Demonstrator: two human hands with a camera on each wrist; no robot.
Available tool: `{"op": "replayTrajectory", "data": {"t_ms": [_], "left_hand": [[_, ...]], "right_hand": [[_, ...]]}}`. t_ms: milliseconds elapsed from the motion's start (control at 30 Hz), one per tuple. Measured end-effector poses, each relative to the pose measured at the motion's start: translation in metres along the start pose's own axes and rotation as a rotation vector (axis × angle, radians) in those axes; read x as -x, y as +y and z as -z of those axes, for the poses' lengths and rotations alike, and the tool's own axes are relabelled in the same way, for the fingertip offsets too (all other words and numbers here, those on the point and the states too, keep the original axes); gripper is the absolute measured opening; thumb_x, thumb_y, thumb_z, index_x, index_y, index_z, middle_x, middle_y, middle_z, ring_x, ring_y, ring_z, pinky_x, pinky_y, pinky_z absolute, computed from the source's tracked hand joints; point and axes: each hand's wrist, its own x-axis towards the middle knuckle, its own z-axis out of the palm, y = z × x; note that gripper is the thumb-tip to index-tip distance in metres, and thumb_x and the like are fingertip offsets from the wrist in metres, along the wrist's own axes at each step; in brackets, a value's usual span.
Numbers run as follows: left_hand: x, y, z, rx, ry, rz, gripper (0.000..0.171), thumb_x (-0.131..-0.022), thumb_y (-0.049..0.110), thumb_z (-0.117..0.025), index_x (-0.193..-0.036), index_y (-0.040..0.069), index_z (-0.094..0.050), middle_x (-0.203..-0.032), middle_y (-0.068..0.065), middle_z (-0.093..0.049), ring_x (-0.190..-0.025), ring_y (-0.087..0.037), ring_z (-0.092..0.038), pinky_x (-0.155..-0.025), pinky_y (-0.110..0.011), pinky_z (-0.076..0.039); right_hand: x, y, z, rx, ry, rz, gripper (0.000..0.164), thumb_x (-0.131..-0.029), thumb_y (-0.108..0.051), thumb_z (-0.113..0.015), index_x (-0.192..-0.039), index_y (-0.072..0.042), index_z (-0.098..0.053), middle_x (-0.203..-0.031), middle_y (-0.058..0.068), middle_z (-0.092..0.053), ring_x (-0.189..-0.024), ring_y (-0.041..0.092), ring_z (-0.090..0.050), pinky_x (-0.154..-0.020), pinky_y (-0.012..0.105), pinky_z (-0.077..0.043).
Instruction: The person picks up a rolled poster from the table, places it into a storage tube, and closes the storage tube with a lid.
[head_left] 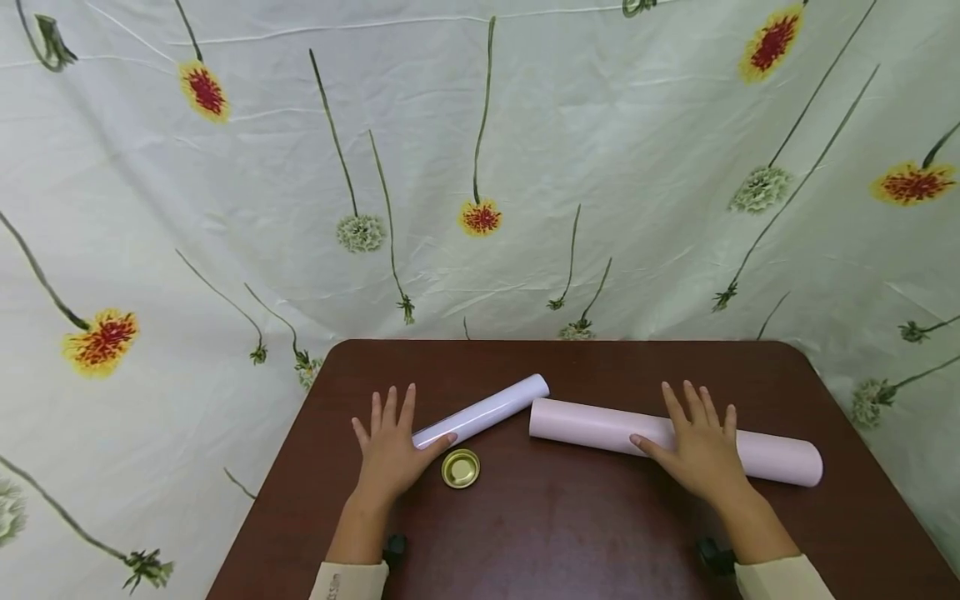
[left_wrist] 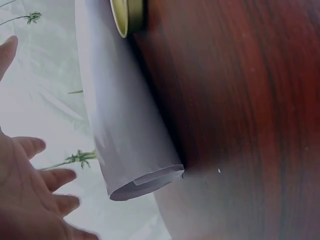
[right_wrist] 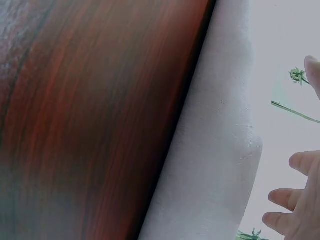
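Observation:
My left hand (head_left: pixel 392 457), fingers spread, is over the near end of a rolled sheet of glossy white paper (head_left: pixel 491 410). In the left wrist view the roll (left_wrist: pixel 125 115) shows its open hollow end, with the fingers apart from it. Just right of the left thumb lies a small round gold lid (head_left: pixel 461 468), its raised rim facing up. My right hand (head_left: pixel 701 454), also spread, overlaps the middle of a thicker pale pink roll (head_left: pixel 585 423). The right wrist view shows that roll's side (right_wrist: pixel 210 130) and the fingers held away from it.
Both rolls lie on a dark reddish-brown table (head_left: pixel 570 525) with rounded far corners. Behind it hangs a white cloth (head_left: pixel 525 150) printed with flowers and stems. The white roll's far end comes close to the pink roll's left end. A dark strap piece (head_left: pixel 716 557) shows by the right wrist.

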Motion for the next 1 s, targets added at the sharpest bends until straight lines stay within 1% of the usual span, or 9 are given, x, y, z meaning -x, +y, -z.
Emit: {"op": "replayTrajectory", "data": {"t_ms": [133,233,300,433,567,667,767,867,1000], "left_hand": [[-0.001,-0.002,0.001,0.037,-0.04,0.007,0.106,-0.083,0.071,-0.065,-0.163,0.016,-0.02,-0.166,-0.023,-0.023,-0.156,-0.047,-0.007,-0.114,-0.079,-0.001],[-0.002,-0.004,0.0,0.036,-0.063,0.013,0.1,-0.086,0.066,-0.066,-0.162,0.017,-0.023,-0.163,-0.022,-0.031,-0.155,-0.047,-0.013,-0.114,-0.079,-0.006],[-0.001,-0.006,-0.001,0.034,-0.069,0.01,0.094,-0.088,0.06,-0.068,-0.161,0.017,-0.028,-0.16,-0.022,-0.036,-0.153,-0.048,-0.018,-0.114,-0.079,-0.009],[0.001,-0.009,-0.003,0.044,-0.083,0.016,0.083,-0.089,0.049,-0.071,-0.157,0.015,-0.038,-0.156,-0.022,-0.041,-0.151,-0.048,-0.025,-0.113,-0.079,-0.012],[0.003,-0.009,-0.004,0.061,-0.087,0.024,0.073,-0.089,0.041,-0.073,-0.151,0.013,-0.047,-0.154,-0.022,-0.045,-0.148,-0.046,-0.032,-0.114,-0.077,-0.015],[0.005,-0.008,-0.005,0.073,-0.09,0.021,0.07,-0.088,0.035,-0.075,-0.149,0.011,-0.05,-0.149,-0.021,-0.05,-0.142,-0.044,-0.041,-0.113,-0.077,-0.02],[0.006,-0.008,-0.005,0.09,-0.101,0.019,0.072,-0.087,0.031,-0.077,-0.15,0.01,-0.048,-0.145,-0.021,-0.054,-0.136,-0.044,-0.048,-0.112,-0.073,-0.026],[0.007,-0.009,-0.007,0.102,-0.107,0.011,0.072,-0.086,0.029,-0.077,-0.149,0.009,-0.048,-0.143,-0.022,-0.056,-0.132,-0.044,-0.052,-0.11,-0.069,-0.032],[0.007,-0.01,-0.007,0.103,-0.099,-0.003,0.066,-0.086,0.026,-0.077,-0.144,0.005,-0.054,-0.138,-0.023,-0.059,-0.127,-0.044,-0.056,-0.105,-0.065,-0.038]], "right_hand": [[-0.002,0.0,-0.002,-0.003,-0.014,0.007,0.102,-0.088,-0.07,-0.061,-0.163,-0.015,-0.02,-0.162,0.03,-0.023,-0.151,0.053,-0.016,-0.114,0.077,-0.003],[-0.003,0.001,-0.005,-0.005,-0.031,0.012,0.102,-0.087,-0.07,-0.062,-0.162,-0.015,-0.021,-0.161,0.03,-0.025,-0.149,0.053,-0.018,-0.114,0.077,-0.005],[-0.002,0.001,-0.006,-0.007,-0.048,0.013,0.102,-0.087,-0.071,-0.062,-0.162,-0.015,-0.022,-0.161,0.03,-0.027,-0.149,0.053,-0.02,-0.114,0.077,-0.007],[-0.002,0.003,-0.011,-0.005,-0.073,0.015,0.102,-0.087,-0.071,-0.061,-0.162,-0.014,-0.023,-0.16,0.03,-0.029,-0.148,0.053,-0.022,-0.113,0.077,-0.009],[-0.001,0.006,-0.016,0.003,-0.067,0.022,0.101,-0.087,-0.072,-0.061,-0.16,-0.012,-0.027,-0.159,0.03,-0.03,-0.148,0.053,-0.023,-0.112,0.077,-0.011],[-0.001,0.007,-0.019,0.007,-0.065,0.026,0.101,-0.086,-0.073,-0.061,-0.159,-0.011,-0.029,-0.159,0.03,-0.031,-0.147,0.053,-0.025,-0.112,0.077,-0.012],[-0.001,0.006,-0.02,0.012,-0.07,0.03,0.1,-0.085,-0.072,-0.063,-0.158,-0.011,-0.032,-0.158,0.03,-0.032,-0.146,0.054,-0.026,-0.112,0.077,-0.012],[0.0,0.006,-0.021,0.018,-0.082,0.039,0.095,-0.084,-0.067,-0.068,-0.157,-0.015,-0.036,-0.158,0.031,-0.032,-0.145,0.054,-0.026,-0.112,0.077,-0.012],[0.001,0.005,-0.021,0.016,-0.08,0.06,0.083,-0.085,-0.055,-0.074,-0.153,-0.019,-0.043,-0.156,0.032,-0.033,-0.144,0.056,-0.027,-0.11,0.078,-0.012]]}}
